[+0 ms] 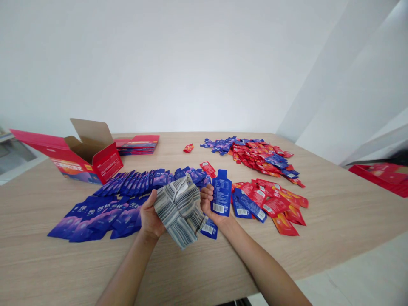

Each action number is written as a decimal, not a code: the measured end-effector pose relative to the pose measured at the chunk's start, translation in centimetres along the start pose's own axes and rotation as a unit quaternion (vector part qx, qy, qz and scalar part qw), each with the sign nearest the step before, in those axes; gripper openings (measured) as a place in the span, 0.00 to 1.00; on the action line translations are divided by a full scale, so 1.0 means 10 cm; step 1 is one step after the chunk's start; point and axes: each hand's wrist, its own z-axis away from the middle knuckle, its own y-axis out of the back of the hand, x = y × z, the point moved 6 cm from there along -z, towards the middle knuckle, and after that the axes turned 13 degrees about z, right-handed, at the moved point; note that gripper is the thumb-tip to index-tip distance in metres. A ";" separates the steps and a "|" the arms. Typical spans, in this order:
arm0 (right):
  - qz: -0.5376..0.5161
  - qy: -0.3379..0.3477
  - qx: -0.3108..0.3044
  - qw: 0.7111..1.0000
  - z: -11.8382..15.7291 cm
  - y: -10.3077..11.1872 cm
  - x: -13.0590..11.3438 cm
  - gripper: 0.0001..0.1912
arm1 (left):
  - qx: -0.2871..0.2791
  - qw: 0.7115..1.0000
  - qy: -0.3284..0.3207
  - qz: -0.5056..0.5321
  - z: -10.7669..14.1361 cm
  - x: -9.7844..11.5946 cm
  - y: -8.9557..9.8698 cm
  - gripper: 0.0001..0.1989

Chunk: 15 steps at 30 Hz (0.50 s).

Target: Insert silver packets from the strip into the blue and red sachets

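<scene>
Two hands busy: left hand [152, 215] gripping a striped cloth [181, 208], right hand [208, 206] holding a blue pouch [222, 193] upright, maybe keeping it clear of loose red pouches [276, 205] at its three o'clock.

Holding striped cloth [180, 208] in left hand [152, 217], blue pouch [222, 193] in right hand [208, 204], above worktop [178, 276] bearing more blue pouches [98, 214], red pouches [277, 205] and open box [108, 163]

On the table [191, 276], a box [79, 166] is set at left, a carton stack [140, 144] behind its right side; pouch rows [137, 182] are laid before them, pouch heaps [255, 158] at right.
</scene>
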 end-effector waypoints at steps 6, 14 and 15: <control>0.100 0.018 -0.007 0.995 0.04 0.13 0.03 0.19 | 0.011 1.000 0.001 -0.015 0.00 -0.03 0.00 0.25; 0.184 0.056 0.018 0.981 0.09 0.16 -0.06 0.21 | 0.028 0.999 -0.014 -0.039 0.01 -0.03 -0.04 0.25; 0.194 0.060 0.018 0.979 0.09 0.16 -0.08 0.21 | 0.035 0.998 -0.019 -0.040 0.01 -0.02 -0.03 0.24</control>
